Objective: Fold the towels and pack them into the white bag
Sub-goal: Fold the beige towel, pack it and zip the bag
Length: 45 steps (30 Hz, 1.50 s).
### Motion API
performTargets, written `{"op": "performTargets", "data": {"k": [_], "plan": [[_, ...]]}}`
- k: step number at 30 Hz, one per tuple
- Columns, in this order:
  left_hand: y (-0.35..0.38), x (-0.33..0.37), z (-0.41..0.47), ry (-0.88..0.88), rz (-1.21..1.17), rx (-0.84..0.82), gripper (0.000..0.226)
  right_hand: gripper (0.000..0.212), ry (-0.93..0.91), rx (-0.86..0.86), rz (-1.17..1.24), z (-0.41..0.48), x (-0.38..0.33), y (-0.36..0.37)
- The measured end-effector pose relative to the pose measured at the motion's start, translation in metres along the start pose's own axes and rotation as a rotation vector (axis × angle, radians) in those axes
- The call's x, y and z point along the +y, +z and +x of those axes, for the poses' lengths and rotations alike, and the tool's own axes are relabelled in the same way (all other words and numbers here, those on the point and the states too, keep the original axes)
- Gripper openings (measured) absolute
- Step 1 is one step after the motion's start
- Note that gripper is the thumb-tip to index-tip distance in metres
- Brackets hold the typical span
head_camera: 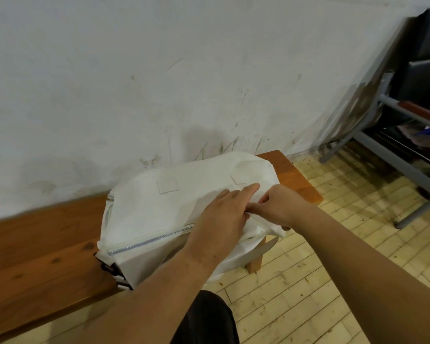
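Note:
The white bag (159, 209) lies on the right end of a wooden bench (47, 247), its zipper (147, 242) closed along the near left part. My left hand (224, 219) lies over the bag's right half, index finger stretched out along the fabric. My right hand (281, 207) is curled at the bag's right end and pinches the fabric there, right against my left hand. No towel shows outside the bag. What is inside the bag is hidden.
A scuffed white wall (159, 83) runs close behind the bench. A grey metal frame with a dark seat (407, 100) stands at the right. Pale floor tiles (333, 256) spread out to the right of the bench. A white strap (261, 249) hangs off the bench end.

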<state>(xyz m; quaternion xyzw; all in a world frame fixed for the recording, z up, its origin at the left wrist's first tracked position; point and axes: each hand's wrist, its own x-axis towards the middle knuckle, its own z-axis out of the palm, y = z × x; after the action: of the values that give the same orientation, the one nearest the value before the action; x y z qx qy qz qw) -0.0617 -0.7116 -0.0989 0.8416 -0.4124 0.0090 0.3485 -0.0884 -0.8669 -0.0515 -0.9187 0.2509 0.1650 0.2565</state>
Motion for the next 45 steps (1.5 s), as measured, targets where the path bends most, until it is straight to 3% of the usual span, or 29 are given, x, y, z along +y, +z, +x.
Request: {"op": "performTargets", "data": {"k": [12, 20, 29, 36, 45], "plan": [[0.004, -0.002, -0.001, 0.008, 0.005, 0.006, 0.054, 0.037, -0.029, 0.093, -0.203, 0.007, -0.002, 0.007], [-0.001, -0.002, 0.0, -0.003, -0.003, 0.02, 0.055, 0.018, 0.007, 0.306, 0.171, -0.003, 0.048, -0.001], [-0.012, 0.002, 0.006, 0.022, 0.015, 0.036, 0.043, 0.015, 0.038, 0.451, 0.632, 0.003, 0.069, 0.011], [-0.036, 0.002, 0.021, 0.044, 0.082, 0.122, 0.036, 0.016, -0.013, 0.605, 0.672, 0.008, 0.072, -0.003], [-0.038, 0.005, 0.019, 0.047, 0.068, 0.07, 0.03, 0.013, 0.127, 0.523, 0.91, 0.033, 0.081, 0.006]]}}
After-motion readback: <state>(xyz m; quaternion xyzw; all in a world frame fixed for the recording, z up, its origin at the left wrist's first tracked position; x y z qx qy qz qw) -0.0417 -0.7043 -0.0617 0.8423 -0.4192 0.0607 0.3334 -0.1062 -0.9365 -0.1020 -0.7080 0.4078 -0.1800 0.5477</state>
